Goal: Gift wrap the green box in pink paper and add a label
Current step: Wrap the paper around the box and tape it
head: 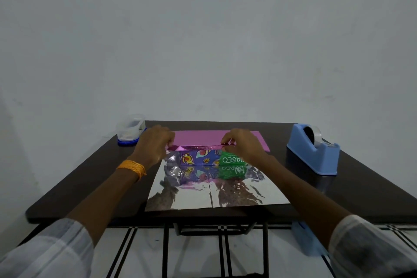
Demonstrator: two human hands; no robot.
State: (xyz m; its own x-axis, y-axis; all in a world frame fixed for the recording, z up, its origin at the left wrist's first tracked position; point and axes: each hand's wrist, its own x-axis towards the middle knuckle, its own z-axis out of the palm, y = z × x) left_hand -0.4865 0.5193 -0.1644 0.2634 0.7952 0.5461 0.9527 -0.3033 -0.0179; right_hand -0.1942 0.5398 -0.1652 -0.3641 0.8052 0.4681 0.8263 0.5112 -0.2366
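The box (212, 157), green at its right end and purple-patterned at its left, lies across the middle of a sheet of wrapping paper. The sheet's shiny silver inner side (216, 189) faces up toward me and mirrors the box. Its pink side (198, 137) shows where the far part is folded over the box top. My left hand (155, 144) pinches the pink fold at the box's left end. My right hand (243, 145) pinches the same fold at the right end. No label is in view.
A blue tape dispenser (313, 150) with a clear tape roll stands at the right of the dark table (74, 189). A small clear plastic container with a blue base (130, 130) sits at the far left corner. A white wall rises behind the table.
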